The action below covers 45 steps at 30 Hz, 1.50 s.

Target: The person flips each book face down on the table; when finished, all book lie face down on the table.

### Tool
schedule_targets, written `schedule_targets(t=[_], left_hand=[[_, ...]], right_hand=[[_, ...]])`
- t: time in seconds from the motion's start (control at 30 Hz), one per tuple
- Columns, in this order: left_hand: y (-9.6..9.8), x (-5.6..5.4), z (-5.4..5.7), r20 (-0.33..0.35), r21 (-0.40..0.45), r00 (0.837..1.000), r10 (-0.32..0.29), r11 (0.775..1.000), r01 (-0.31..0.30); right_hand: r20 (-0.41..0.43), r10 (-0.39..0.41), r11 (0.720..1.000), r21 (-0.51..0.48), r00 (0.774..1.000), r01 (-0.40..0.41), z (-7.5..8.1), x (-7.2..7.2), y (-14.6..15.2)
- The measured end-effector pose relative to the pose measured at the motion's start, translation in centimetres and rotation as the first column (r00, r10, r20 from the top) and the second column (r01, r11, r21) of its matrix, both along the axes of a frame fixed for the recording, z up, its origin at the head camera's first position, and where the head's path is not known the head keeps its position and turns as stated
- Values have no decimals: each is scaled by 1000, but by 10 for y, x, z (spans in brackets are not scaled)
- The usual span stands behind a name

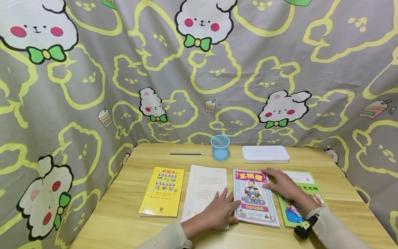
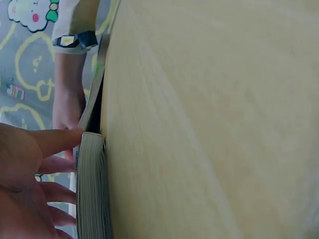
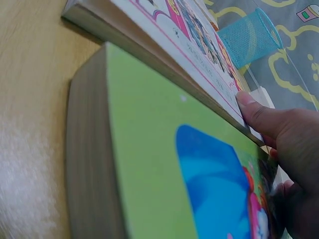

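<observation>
My left hand (image 1: 219, 210) lies over a white-paged book (image 1: 203, 180) with its fingers spread, the fingertips reaching the left edge of a pink-and-white comic-style book (image 1: 254, 197). In the left wrist view its thumb (image 2: 57, 141) stretches across the corner of a thick block of pages (image 2: 91, 186). At the pink-and-white book's upper right corner, my right hand (image 1: 284, 185) pinches the edge. The right wrist view has its thumb (image 3: 251, 105) on the cover and other fingers lower, partly hidden. A green-covered book (image 1: 290, 207) lies beneath the right forearm.
A yellow book (image 1: 162, 192) lies at the left of the wooden table (image 1: 118, 207). Along the back are a thin dark pencil-like stick (image 1: 187, 154), a blue mesh cup (image 1: 220, 148) and a white case (image 1: 265, 154). A patterned curtain (image 1: 174, 69) hangs behind.
</observation>
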<state>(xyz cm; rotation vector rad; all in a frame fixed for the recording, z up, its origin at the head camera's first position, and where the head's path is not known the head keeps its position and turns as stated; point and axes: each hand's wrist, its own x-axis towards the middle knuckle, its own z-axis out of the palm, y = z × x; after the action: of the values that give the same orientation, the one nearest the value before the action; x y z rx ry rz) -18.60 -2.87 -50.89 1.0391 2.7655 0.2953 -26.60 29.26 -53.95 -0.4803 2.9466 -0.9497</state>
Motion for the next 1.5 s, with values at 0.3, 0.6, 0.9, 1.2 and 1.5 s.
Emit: schedule_targets(t=[0.3, 0.6, 0.9, 1.2, 1.5], left_hand=[[0, -3, 5, 101, 185, 995, 10, 982, -28], [0, -2, 9, 167, 383, 986, -13, 922, -53], [6, -2, 11, 236, 565, 969, -78, 822, -71], [15, 0, 12, 277, 663, 951, -139, 744, -85], [28, 6, 11, 124, 656, 990, -61, 754, -36]], right_hand=[[-4, 5, 1000, -2, 1000, -5, -2, -1, 1], [-7, 2, 1000, -6, 1000, -2, -3, -1, 2], [-3, -6, 1000, -23, 1000, 6, -2, 0, 1], [17, -14, 1000, -14, 1000, 15, 0, 1, 0], [24, -1, 1000, -27, 1000, 2, 0, 1, 0]])
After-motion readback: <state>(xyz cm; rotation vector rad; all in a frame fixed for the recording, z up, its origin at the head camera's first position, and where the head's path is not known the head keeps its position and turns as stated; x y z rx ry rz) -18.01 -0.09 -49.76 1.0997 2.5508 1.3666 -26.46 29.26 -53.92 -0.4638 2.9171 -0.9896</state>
